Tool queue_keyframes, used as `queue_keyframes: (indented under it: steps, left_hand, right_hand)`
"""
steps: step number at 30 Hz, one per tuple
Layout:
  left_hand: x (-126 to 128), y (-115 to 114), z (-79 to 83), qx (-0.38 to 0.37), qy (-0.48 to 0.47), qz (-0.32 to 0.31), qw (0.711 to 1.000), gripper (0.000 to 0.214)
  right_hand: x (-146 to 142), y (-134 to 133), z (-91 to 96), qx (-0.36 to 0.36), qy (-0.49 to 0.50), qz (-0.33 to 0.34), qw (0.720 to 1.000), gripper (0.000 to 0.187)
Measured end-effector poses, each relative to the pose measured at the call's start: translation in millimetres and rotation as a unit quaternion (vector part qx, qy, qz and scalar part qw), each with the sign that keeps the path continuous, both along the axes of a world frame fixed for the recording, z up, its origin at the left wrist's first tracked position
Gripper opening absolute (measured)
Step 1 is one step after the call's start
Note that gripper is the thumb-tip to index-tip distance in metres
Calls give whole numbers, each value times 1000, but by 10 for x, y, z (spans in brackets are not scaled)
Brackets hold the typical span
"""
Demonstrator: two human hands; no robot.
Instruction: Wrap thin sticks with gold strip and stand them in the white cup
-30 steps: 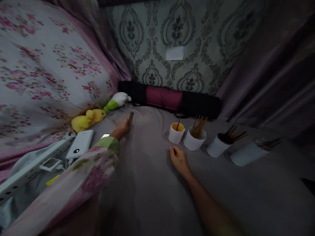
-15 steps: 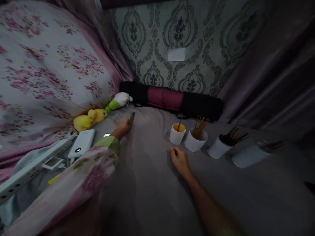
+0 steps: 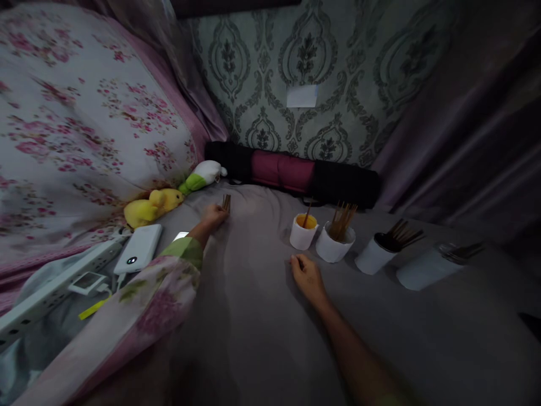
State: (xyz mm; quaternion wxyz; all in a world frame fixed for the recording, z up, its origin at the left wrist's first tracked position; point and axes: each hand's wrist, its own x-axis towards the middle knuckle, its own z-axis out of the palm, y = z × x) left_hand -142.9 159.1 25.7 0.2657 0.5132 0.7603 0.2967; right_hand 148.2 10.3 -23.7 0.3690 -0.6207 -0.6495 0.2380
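Note:
My left hand (image 3: 213, 215) is closed around a small bundle of thin brown sticks (image 3: 227, 203), whose ends poke up past the fingers. On the grey sheet (image 3: 253, 304) rests my right hand (image 3: 307, 276), its fingers curled; whether anything is inside them is hidden. Just beyond it stands a short white cup (image 3: 301, 239) with a yellow inside and one stick in it. To its right is a wider white cup (image 3: 332, 250) holding several sticks. A tilted white cup (image 3: 372, 258) and a larger white container (image 3: 425, 270), both with dark sticks, lean farther right.
A black and maroon roll (image 3: 283, 169) lies along the patterned wall. Yellow (image 3: 147, 211) and white-green (image 3: 203, 175) plush toys lie at the left. Nearer are a white power bank (image 3: 140, 248), a power strip (image 3: 63, 282) and a charger (image 3: 88, 283). Curtains hang on both sides.
The bundle in my left hand stands a little more upright. My right hand stays in nearly the same place, and the view has shifted slightly.

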Motion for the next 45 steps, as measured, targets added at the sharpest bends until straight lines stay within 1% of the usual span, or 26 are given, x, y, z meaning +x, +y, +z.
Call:
queue_keyframes:
  steps: [2,4,9,13,18,23,28,33,40,45]
  left_hand:
    - [64,-15,-44,2,-76,14,997,6]
    - [137,-36,-91,3,-153,26,988,6]
    - [304,-133,-198,24,-321,44,946,1]
    - [396,-291,-259,47,-415,45,907,4]
    - [477,-528,-301,53,-497,38,865,9]
    - [573,-706,-349,52,-549,38,833,16]
    - [718,-884,-320,52,-580,38,812,16]
    - [856,-1091,-294,51,-592,31,804,17]
    - [1018,-1424,-325,64,-603,15,795,14]
    - [1053,-1511,-407,81,-622,-3,779,15]
  right_hand:
    - [1,-1,1,-1,6,2,1000,38]
    - [1,-5,3,-1,8,2,1000,38]
    - [-3,-20,7,1,-5,2,1000,37]
    - [-6,-26,17,12,-4,5,1000,35]
    - [-5,-27,16,25,-10,8,1000,35]
    - [-5,-14,-12,27,-17,6,999,35]
    - [-6,16,-47,35,-29,2,999,35]
    - [-7,14,-47,47,-37,1,998,36]
    - [-11,32,-61,63,-51,-2,997,37]
    - [-12,51,-63,65,-55,-10,996,34]
